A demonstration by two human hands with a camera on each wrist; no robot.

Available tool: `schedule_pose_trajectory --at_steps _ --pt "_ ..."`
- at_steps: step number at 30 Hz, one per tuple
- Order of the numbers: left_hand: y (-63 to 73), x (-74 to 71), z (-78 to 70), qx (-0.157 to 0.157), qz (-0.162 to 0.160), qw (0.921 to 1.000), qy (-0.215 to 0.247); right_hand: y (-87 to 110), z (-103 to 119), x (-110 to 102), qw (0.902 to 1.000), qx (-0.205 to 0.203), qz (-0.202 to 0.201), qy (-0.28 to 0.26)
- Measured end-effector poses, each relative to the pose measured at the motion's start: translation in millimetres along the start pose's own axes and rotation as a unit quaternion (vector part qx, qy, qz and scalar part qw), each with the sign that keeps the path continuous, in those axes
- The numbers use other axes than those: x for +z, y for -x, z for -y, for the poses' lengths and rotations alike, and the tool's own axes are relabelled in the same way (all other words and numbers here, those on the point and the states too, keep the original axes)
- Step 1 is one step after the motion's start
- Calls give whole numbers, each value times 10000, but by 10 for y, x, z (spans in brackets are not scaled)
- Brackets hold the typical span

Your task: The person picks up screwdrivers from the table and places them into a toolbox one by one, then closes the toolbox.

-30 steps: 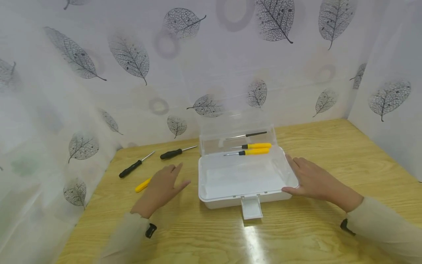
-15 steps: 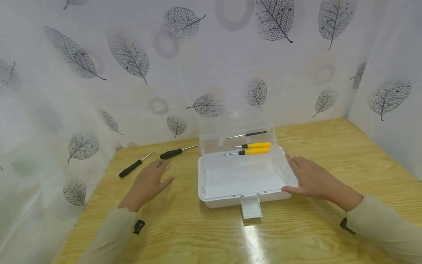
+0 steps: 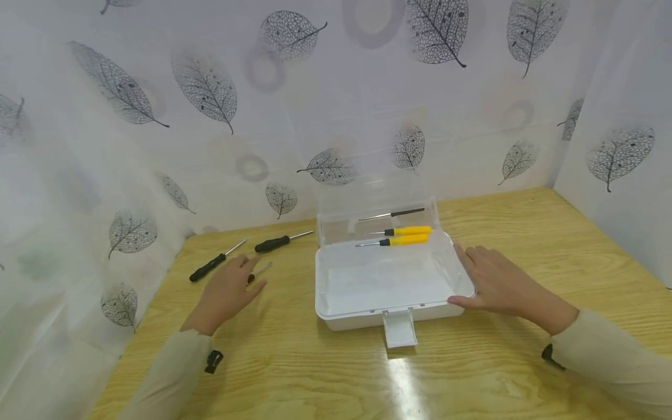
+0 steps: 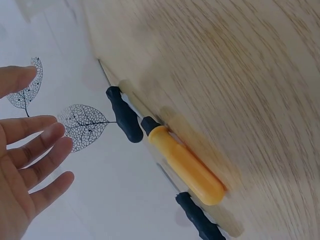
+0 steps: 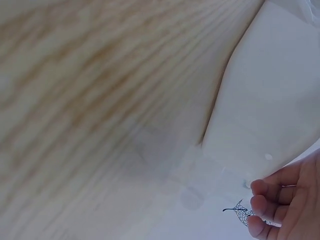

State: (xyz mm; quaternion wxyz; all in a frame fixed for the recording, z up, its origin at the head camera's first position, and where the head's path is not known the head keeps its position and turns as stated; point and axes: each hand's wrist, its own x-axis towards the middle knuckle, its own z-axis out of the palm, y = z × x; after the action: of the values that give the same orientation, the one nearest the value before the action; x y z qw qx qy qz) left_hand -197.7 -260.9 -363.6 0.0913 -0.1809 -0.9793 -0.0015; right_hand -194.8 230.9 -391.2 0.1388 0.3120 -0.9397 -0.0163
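My left hand (image 3: 226, 291) hovers over a yellow-handled screwdriver (image 4: 187, 167), its fingers spread and apart from the handle. In the head view the hand covers most of that screwdriver; its shaft shows past the fingertips. Two black-handled screwdrivers (image 3: 207, 268) (image 3: 272, 245) lie just beyond. With its thumb on the front corner and fingers along the side, my right hand (image 3: 496, 283) holds the right end of a white plastic box (image 3: 388, 280). Two yellow-handled screwdrivers (image 3: 409, 240) (image 3: 412, 231) and a thin dark-handled tool (image 3: 406, 212) lie toward the box's back.
The box's clear lid (image 3: 341, 227) stands raised behind it, near the leaf-patterned curtain (image 3: 367, 87). A white latch (image 3: 400, 329) hangs down at the front. The wooden table (image 3: 294, 373) meets curtain on the left and right.
My left hand has moved left, away from the box and over the loose yellow screwdriver, hiding its handle and exposing its shaft. The right hand stays at the box.
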Motion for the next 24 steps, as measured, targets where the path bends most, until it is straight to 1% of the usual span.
schedule_pose_trajectory --at_steps 3,7,16,20,24 --pt "6 28 27 9 -22 10000 -71 -13 -6 -12 10000 3 48 -14" --pt "18 55 66 -37 5 10000 -72 -15 -8 -32 9998 41 125 -179" --pt "54 68 195 -321 124 9993 165 1 -7 -16 9984 200 206 -482" --pt "68 86 247 -407 124 9986 304 3 -6 -6 9986 167 131 -480" --pt "83 110 294 -515 149 9968 585 1 -5 -3 9991 100 26 -420"
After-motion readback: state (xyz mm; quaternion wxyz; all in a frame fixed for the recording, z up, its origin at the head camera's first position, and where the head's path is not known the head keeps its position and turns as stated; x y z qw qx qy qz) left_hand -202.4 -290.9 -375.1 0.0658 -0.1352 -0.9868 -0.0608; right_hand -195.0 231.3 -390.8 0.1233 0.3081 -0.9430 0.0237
